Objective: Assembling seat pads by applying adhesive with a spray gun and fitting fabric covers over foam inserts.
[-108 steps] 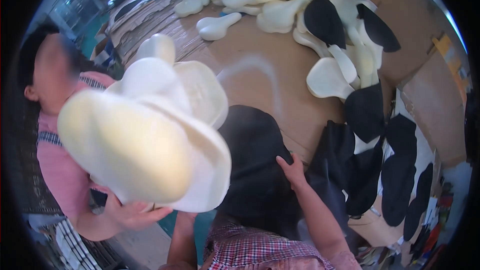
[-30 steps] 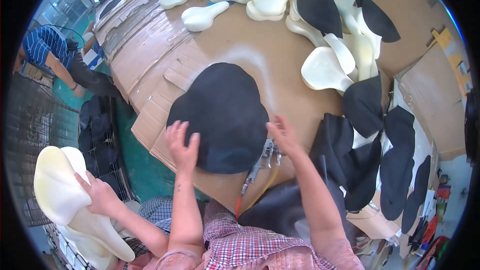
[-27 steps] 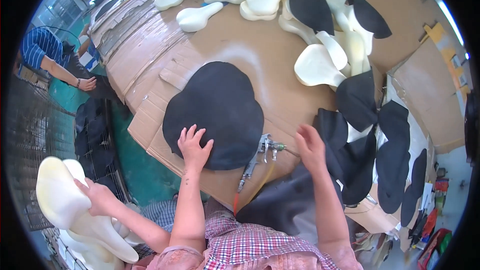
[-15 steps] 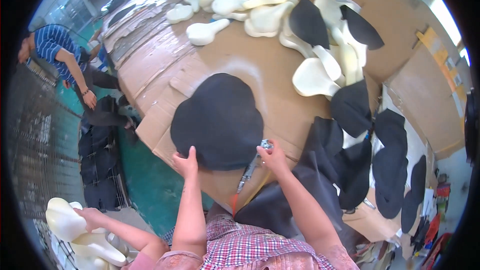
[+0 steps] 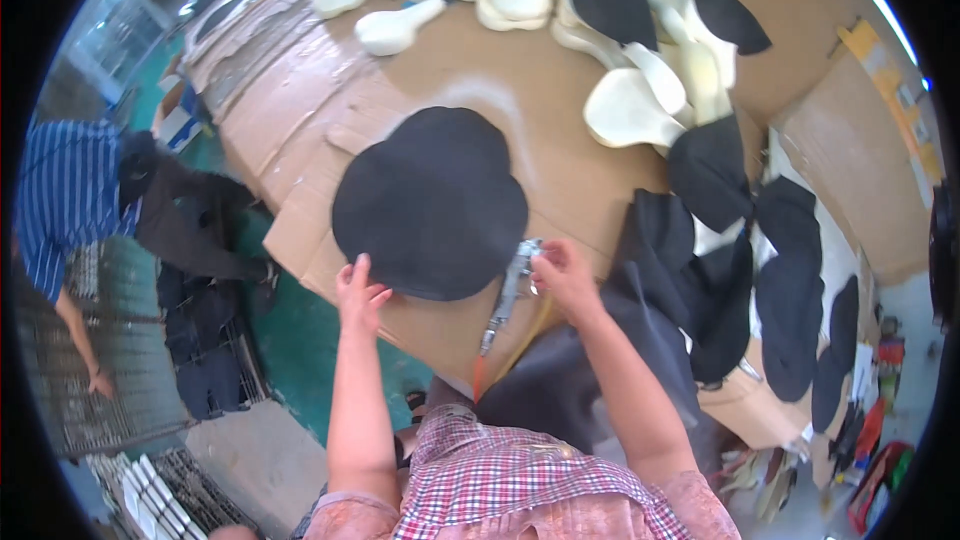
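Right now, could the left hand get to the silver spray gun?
Probably yes: the left hand is open, and only flat cardboard and the black piece's near edge lie between it and the spray gun's handle. The right hand is at the gun's other end, though.

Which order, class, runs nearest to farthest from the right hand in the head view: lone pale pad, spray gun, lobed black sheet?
1. Spray gun: at the right hand.
2. Lobed black sheet: left of the hand.
3. Lone pale pad: upper left, beyond the sheet.
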Demonstrator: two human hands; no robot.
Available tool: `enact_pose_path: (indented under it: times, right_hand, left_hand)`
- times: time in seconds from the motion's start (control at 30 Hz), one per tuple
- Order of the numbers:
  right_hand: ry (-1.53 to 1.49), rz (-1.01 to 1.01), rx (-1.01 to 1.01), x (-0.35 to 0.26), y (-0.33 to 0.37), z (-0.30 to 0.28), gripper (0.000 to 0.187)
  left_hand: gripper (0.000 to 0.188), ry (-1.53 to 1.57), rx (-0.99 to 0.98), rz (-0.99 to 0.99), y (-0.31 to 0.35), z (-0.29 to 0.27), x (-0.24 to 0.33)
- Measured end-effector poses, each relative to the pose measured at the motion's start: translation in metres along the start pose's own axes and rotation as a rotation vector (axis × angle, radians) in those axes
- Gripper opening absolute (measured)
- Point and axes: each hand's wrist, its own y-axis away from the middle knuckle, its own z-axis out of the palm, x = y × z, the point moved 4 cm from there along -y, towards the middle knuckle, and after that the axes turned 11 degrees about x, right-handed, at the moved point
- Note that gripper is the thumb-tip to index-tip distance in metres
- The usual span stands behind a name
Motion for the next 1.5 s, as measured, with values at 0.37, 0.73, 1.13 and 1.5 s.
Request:
enact_pose_path:
  times: [0.37,0.73,1.13,1.5]
  right_hand:
    - [0.421,0.020,0.621,0.047,0.212,-0.317,0.029]
    - [-0.008,0.176,0.668,0.138,0.283,-0.259,0.075]
    - [0.372,0.216,0.638,0.086,0.256,-0.265,0.088]
    - [0.294,0.342,0.511,0.061,0.248,-0.238,0.082]
  left_hand:
    - [0.048,-0.620,-0.926,0.177,0.127,0.020,-0.106]
    - [0.084,-1.173,-1.074,0.821,0.194,0.026,-0.123]
    - [0.111,-1.416,-0.925,1.127,0.229,0.004,-0.120]
    - [0.119,-1.383,-0.919,1.087,0.224,0.000,-0.123]
